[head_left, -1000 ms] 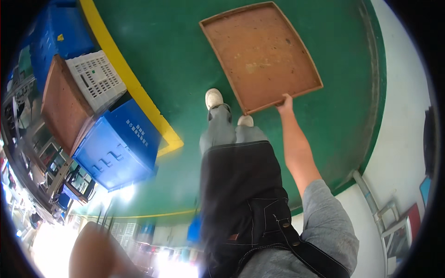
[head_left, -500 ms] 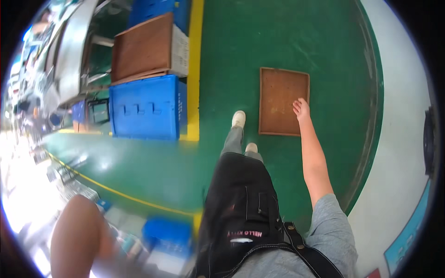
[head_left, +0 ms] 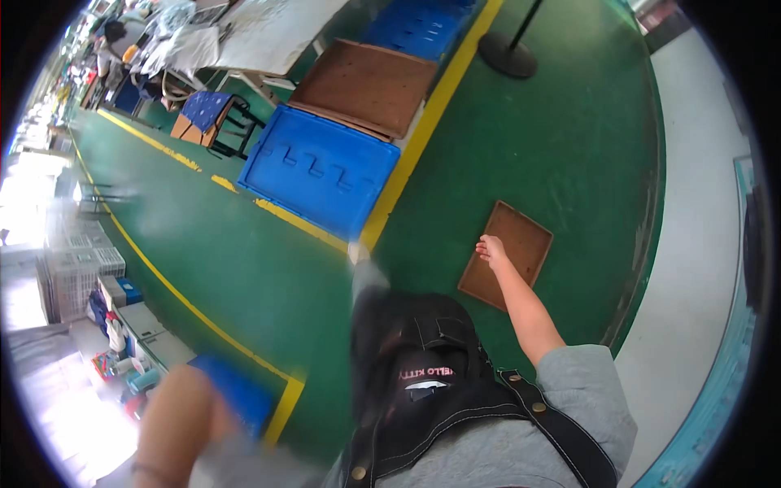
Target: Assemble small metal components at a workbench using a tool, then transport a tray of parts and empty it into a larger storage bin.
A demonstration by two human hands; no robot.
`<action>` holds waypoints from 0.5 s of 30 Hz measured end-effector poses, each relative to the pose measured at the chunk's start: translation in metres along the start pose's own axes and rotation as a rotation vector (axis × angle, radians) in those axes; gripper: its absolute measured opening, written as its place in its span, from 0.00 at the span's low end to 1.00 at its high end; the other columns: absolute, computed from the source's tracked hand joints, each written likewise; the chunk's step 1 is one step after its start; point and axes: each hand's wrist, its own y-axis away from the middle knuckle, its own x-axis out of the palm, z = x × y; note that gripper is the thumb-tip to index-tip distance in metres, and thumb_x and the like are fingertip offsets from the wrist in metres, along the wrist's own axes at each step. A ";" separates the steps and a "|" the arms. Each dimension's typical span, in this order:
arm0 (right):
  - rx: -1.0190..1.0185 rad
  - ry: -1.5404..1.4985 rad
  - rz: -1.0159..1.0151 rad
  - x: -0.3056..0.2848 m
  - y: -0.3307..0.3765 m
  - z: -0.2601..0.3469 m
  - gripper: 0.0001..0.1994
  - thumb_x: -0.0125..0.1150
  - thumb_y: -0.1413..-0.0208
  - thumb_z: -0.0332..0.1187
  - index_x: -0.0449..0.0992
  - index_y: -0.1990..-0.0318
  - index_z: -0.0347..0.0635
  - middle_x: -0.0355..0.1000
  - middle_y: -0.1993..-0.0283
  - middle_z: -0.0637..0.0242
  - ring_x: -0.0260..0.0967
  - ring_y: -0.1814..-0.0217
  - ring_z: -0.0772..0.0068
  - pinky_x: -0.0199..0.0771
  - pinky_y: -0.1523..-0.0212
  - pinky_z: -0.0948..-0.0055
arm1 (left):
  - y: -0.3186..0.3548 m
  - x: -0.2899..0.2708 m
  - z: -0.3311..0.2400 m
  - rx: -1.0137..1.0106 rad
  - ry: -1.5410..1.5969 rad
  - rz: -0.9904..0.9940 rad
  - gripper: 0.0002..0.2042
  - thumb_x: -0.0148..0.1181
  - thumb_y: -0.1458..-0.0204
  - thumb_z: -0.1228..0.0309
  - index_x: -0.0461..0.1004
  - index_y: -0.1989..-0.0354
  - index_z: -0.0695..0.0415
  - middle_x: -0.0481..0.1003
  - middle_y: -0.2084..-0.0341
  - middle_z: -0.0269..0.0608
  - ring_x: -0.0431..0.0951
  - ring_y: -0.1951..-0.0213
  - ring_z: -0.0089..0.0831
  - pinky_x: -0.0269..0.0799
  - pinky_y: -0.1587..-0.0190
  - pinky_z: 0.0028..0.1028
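My right hand (head_left: pixel 490 250) is stretched forward with its fingers loosely apart and nothing in them. From my viewpoint it overlaps a shallow brown tray (head_left: pixel 517 236) that lies flat on the green floor; the hand looks well above it, not touching. My left arm (head_left: pixel 183 415) is bent at the lower left and blurred, and its hand is out of the picture. I am wearing a black apron (head_left: pixel 431 337) over a grey short-sleeved top. One pale shoe (head_left: pixel 356 252) shows in front of the apron.
Blue crates (head_left: pixel 321 167) and another brown tray (head_left: pixel 366 85) stand along a yellow floor line (head_left: pixel 423 130), beside a work table (head_left: pixel 281 32). A round black stand base (head_left: pixel 508 57) is ahead. A white wall (head_left: pixel 700 211) runs along the right; a stool (head_left: pixel 232 130) stands at left.
My view has turned left as I walk, so crates and floor tray appear rotated. The floor tray sits lower in view. My right hand stays stretched out and empty.
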 end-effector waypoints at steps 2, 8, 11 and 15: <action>0.018 0.028 -0.055 0.030 -0.014 0.016 0.09 0.47 0.59 0.37 0.64 0.69 0.47 0.65 0.75 0.71 0.63 0.76 0.78 0.61 0.75 0.76 | -0.027 0.031 0.042 0.024 -0.083 -0.059 0.12 0.41 0.54 0.76 0.64 0.61 0.67 0.64 0.59 0.46 0.66 0.58 0.34 0.62 0.57 0.24; 0.006 -0.032 0.031 0.175 -0.076 0.034 0.14 0.49 0.59 0.39 0.61 0.64 0.43 0.63 0.66 0.65 0.63 0.70 0.74 0.62 0.71 0.72 | 0.070 0.119 0.239 -0.660 0.155 -0.178 0.14 0.40 0.52 0.74 0.62 0.57 0.68 0.64 0.59 0.49 0.64 0.57 0.36 0.57 0.53 0.27; 0.081 -0.095 0.020 0.217 -0.119 0.020 0.23 0.52 0.59 0.43 0.58 0.57 0.42 0.59 0.59 0.60 0.61 0.62 0.68 0.62 0.64 0.67 | 0.207 0.097 0.295 -0.979 -0.323 0.258 0.16 0.44 0.55 0.71 0.63 0.58 0.69 0.64 0.58 0.49 0.64 0.58 0.34 0.57 0.54 0.27; 0.170 -0.132 0.017 0.278 -0.172 -0.020 0.34 0.51 0.60 0.51 0.50 0.48 0.41 0.53 0.52 0.54 0.53 0.50 0.60 0.53 0.52 0.60 | 0.365 0.007 0.275 -1.469 -0.586 0.294 0.17 0.46 0.58 0.69 0.64 0.61 0.69 0.65 0.61 0.51 0.64 0.60 0.37 0.58 0.57 0.30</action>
